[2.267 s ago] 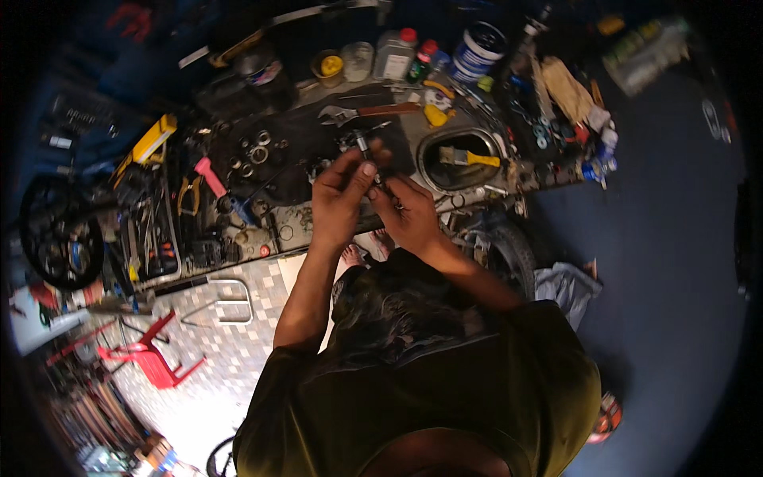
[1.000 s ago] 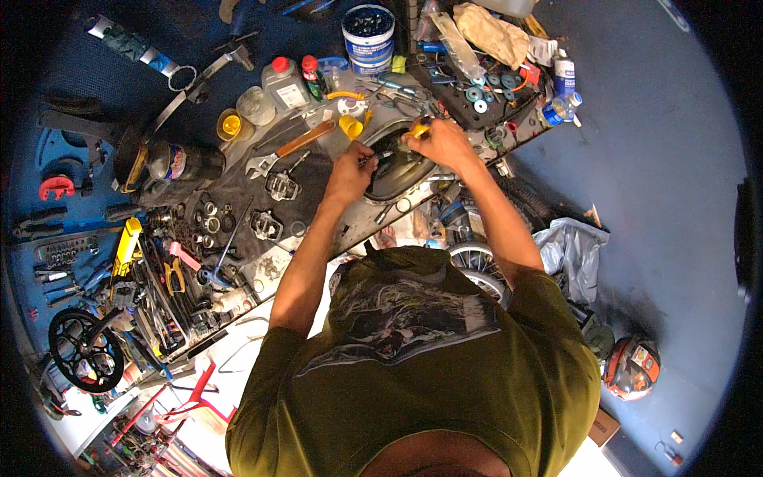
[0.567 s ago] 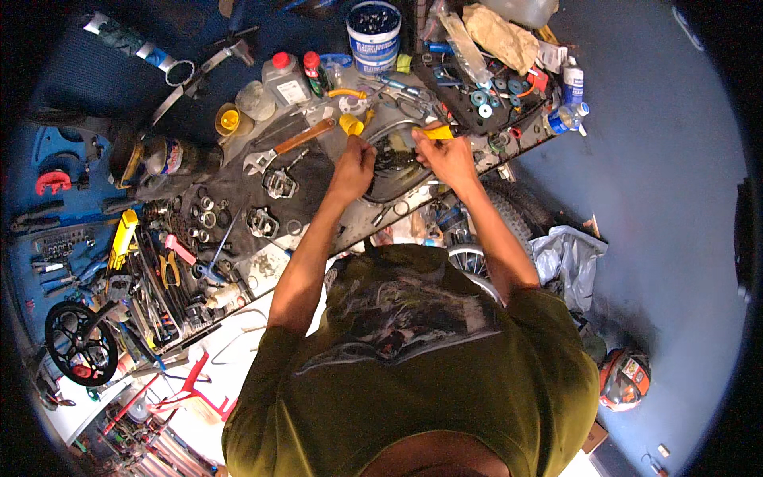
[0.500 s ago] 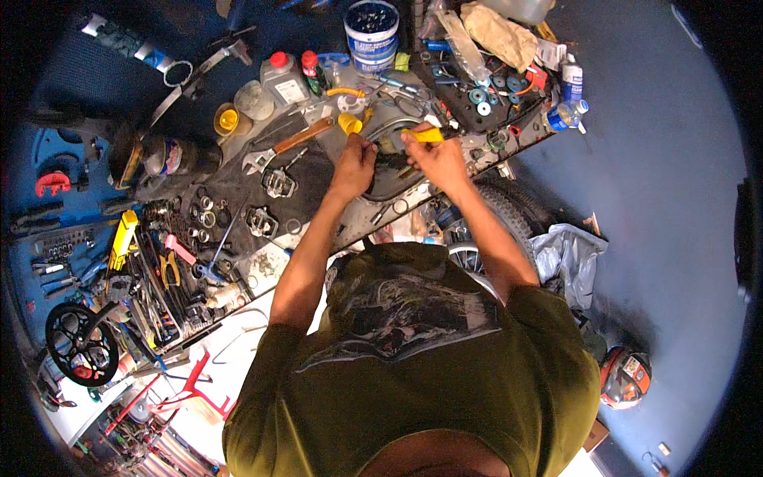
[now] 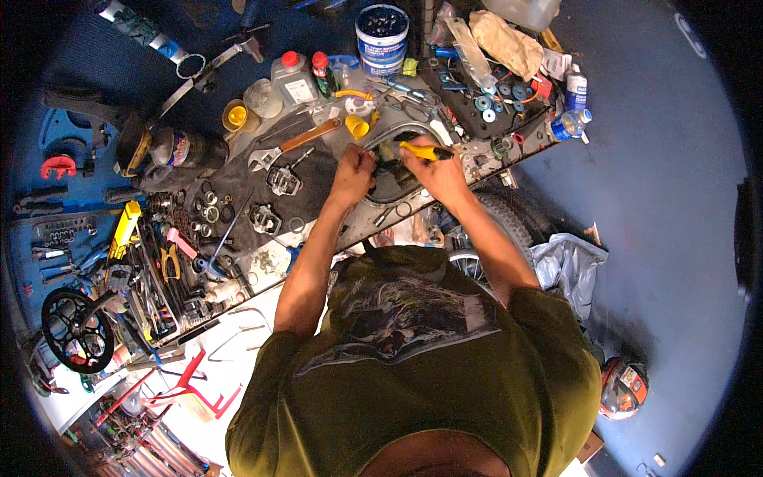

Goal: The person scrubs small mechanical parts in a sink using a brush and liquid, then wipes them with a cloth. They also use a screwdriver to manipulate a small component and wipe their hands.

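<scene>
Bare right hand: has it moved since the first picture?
Yes, the right hand moved right, from left of the grey oval basin to its right side.

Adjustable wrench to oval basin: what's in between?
Head view: a yellow cup-shaped piece just past the handle end of the wrench and, lower in the picture, the left hand.

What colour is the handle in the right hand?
The handle is yellow with a black end, seen in the head view.

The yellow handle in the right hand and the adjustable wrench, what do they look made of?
Yellow handle: probably plastic, smooth and evenly bright. Adjustable wrench: steel-looking head, given its grey metallic shine; the brown grip could be wood or plastic.
</scene>
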A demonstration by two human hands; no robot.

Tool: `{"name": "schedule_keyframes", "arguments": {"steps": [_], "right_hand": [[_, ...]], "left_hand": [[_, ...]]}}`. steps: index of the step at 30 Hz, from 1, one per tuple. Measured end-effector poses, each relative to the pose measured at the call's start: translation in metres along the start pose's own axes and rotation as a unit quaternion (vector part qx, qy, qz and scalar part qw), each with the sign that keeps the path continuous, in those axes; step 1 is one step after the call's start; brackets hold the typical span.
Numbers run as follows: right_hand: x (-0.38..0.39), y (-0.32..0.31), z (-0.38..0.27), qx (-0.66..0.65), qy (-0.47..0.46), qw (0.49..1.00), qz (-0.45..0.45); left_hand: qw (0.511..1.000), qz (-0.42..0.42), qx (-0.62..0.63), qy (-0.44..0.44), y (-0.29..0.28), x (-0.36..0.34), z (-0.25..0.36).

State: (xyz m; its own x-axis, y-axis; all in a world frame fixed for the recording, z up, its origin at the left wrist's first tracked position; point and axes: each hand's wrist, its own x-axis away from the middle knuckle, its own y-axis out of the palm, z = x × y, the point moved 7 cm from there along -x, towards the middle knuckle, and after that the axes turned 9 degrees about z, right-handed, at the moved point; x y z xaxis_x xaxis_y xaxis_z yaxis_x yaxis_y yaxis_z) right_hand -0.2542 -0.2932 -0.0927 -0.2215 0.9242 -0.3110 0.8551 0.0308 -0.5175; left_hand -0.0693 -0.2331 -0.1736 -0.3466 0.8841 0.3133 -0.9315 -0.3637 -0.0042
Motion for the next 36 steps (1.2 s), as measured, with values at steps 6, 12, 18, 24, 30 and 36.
{"name": "schedule_keyframes", "arguments": {"steps": [6,12,18,24,30,36], "right_hand": [[-0.011,0.001,0.062,0.056,0.113,0.989,-0.078],[-0.015,-0.002,0.039,0.04,0.063,0.989,-0.124],[-0.021,-0.02,0.034,0.129,0.112,0.982,-0.085],[-0.01,-0.007,-0.01,-0.182,0.203,0.958,-0.085],[-0.003,-0.018,0.009,-0.1,0.166,0.979,-0.062],[0.006,-0.027,0.004,-0.055,0.132,0.988,-0.05]], "left_hand": [[0.981,0.002,0.174,-0.084,-0.012,0.012,-0.004],[0.958,-0.098,0.244,-0.11,-0.006,0.021,-0.006],[0.976,-0.063,0.179,-0.109,0.001,0.026,-0.006],[1.0,-0.025,-0.009,-0.011,0.011,0.014,0.001],[0.991,0.036,-0.074,0.104,0.005,0.004,-0.015],[0.999,0.008,-0.033,0.023,0.011,0.015,0.0]]}}
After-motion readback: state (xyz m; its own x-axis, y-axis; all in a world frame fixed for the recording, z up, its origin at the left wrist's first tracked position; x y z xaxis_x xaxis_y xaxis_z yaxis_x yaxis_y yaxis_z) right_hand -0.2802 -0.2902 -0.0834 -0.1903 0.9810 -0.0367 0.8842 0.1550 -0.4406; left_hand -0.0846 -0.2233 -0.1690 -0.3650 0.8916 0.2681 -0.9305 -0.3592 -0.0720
